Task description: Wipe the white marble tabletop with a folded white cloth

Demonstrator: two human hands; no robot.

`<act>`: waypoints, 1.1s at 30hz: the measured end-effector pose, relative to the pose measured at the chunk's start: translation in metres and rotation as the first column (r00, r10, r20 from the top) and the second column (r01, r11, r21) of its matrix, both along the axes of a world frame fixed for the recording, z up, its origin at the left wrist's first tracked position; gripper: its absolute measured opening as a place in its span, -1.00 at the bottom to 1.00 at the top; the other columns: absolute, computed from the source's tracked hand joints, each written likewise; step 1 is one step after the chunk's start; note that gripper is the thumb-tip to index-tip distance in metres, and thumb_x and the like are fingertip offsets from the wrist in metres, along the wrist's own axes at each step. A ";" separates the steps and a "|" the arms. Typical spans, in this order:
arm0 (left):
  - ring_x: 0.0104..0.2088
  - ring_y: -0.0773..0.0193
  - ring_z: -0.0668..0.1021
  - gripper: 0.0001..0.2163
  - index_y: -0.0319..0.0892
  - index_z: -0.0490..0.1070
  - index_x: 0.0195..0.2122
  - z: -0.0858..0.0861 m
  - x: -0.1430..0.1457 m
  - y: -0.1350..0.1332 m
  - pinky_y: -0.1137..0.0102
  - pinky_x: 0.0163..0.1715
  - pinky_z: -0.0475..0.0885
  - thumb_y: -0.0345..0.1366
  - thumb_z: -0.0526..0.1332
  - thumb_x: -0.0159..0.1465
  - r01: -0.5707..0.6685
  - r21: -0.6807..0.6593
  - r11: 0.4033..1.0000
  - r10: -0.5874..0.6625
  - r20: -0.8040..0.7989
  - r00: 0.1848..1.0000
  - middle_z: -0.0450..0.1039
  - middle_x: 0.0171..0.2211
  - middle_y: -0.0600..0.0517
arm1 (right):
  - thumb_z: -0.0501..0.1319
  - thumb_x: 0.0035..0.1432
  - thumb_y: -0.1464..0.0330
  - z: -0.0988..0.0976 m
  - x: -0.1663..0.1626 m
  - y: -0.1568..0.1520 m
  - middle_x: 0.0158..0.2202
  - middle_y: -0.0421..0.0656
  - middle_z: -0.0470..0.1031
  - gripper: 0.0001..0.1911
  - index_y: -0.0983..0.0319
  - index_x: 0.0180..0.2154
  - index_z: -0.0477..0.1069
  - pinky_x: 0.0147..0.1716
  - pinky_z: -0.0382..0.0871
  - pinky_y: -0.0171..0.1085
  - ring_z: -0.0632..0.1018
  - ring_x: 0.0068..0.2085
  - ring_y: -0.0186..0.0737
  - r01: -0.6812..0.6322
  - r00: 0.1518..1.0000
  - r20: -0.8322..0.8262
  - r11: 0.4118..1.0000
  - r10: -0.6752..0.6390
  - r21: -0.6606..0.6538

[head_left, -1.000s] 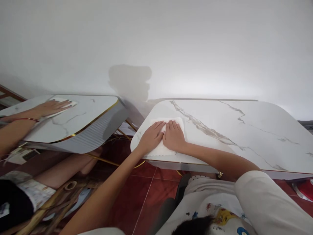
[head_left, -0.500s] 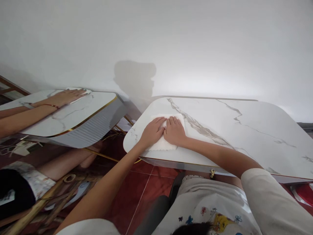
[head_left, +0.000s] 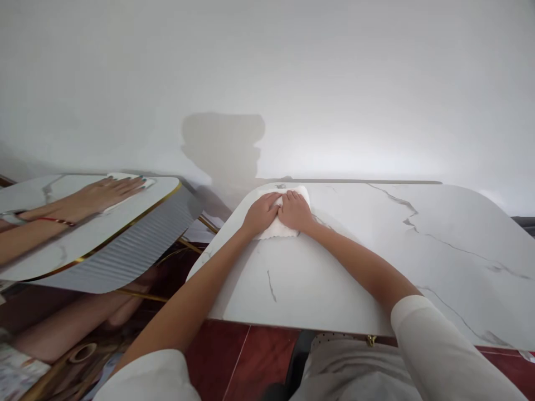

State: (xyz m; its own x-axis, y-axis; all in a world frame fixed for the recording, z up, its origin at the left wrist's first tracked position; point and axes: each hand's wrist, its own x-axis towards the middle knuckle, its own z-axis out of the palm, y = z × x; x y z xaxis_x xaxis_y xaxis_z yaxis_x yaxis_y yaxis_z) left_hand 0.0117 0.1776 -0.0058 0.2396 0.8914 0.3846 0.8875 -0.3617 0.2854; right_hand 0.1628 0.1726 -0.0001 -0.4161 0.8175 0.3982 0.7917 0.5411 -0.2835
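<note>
My left hand (head_left: 259, 213) and my right hand (head_left: 295, 212) lie flat side by side on a folded white cloth (head_left: 279, 229), pressing it onto a white marble-patterned tabletop (head_left: 376, 262). The cloth sits near the table's far left corner, close to the wall. Both arms are stretched forward, and the fingers hide most of the cloth's top.
To the left stands a second marble-topped table (head_left: 125, 245) with a gold edge; another person's hand (head_left: 104, 192) rests on a white cloth there. A white wall (head_left: 292, 83) is right behind both tables. Red floor tiles (head_left: 259, 356) show below.
Both my hands have slid the cloth away from me, from the near left edge toward the table's far corner. The other person's hand has shifted a little on the left table.
</note>
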 end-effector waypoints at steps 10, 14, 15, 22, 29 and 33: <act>0.17 0.09 0.41 -0.55 -0.20 0.37 0.12 0.003 -0.004 0.052 0.18 0.22 0.28 -0.26 -0.07 0.26 0.008 0.014 1.000 -0.008 -0.006 1.000 0.40 0.16 -0.09 | -0.02 0.34 0.39 0.000 -0.010 0.057 0.25 0.16 0.30 -0.53 0.53 0.18 0.28 0.29 0.03 -0.14 0.27 0.28 0.00 0.003 1.000 -0.009 0.999 -0.003 -0.039; 0.16 0.09 0.42 -0.55 -0.20 0.37 0.10 0.005 0.000 0.066 0.19 0.21 0.29 -0.24 -0.08 0.26 0.030 0.015 0.999 -0.031 0.006 1.000 0.42 0.14 -0.09 | -0.01 0.33 0.39 0.000 -0.007 0.072 0.23 0.15 0.33 -0.54 0.53 0.16 0.30 0.29 0.03 -0.14 0.27 0.27 0.01 0.014 1.000 -0.023 0.999 -0.015 -0.047; 0.16 0.09 0.42 -0.55 -0.22 0.37 0.10 0.006 0.000 0.069 0.19 0.21 0.29 -0.24 -0.08 0.26 0.046 0.018 0.999 -0.046 0.011 0.999 0.42 0.14 -0.10 | -0.01 0.33 0.39 0.000 -0.006 0.074 0.22 0.15 0.34 -0.54 0.53 0.15 0.31 0.29 0.03 -0.14 0.28 0.27 0.01 0.017 0.999 -0.028 0.999 -0.018 -0.048; 0.20 0.12 0.38 -0.54 -0.21 0.33 0.14 0.004 0.002 0.077 0.19 0.24 0.25 -0.23 -0.08 0.28 0.061 -0.013 0.998 -0.061 -0.014 0.998 0.37 0.19 -0.09 | -0.02 0.32 0.40 0.002 -0.002 0.074 0.25 0.19 0.29 -0.51 0.57 0.18 0.27 0.28 0.05 -0.11 0.27 0.28 0.06 0.050 0.999 -0.016 0.997 -0.051 -0.055; 0.24 0.13 0.34 -0.52 -0.28 0.29 0.18 0.005 0.012 0.059 0.21 0.27 0.21 -0.25 -0.12 0.31 0.071 -0.047 0.996 -0.076 -0.101 0.992 0.32 0.23 -0.14 | -0.03 0.32 0.41 0.000 0.007 0.052 0.29 0.22 0.22 -0.48 0.59 0.22 0.21 0.29 0.04 -0.07 0.23 0.32 0.05 0.072 0.997 -0.003 0.995 -0.073 -0.063; 0.26 0.14 0.31 -0.51 -0.27 0.27 0.21 0.004 0.017 0.043 0.21 0.29 0.19 -0.23 -0.14 0.33 0.079 -0.042 0.996 -0.084 -0.126 0.988 0.28 0.25 -0.13 | -0.03 0.33 0.40 0.001 0.013 0.034 0.31 0.23 0.19 -0.46 0.59 0.24 0.18 0.30 0.04 -0.04 0.21 0.33 0.06 0.092 0.996 0.008 0.993 -0.092 -0.074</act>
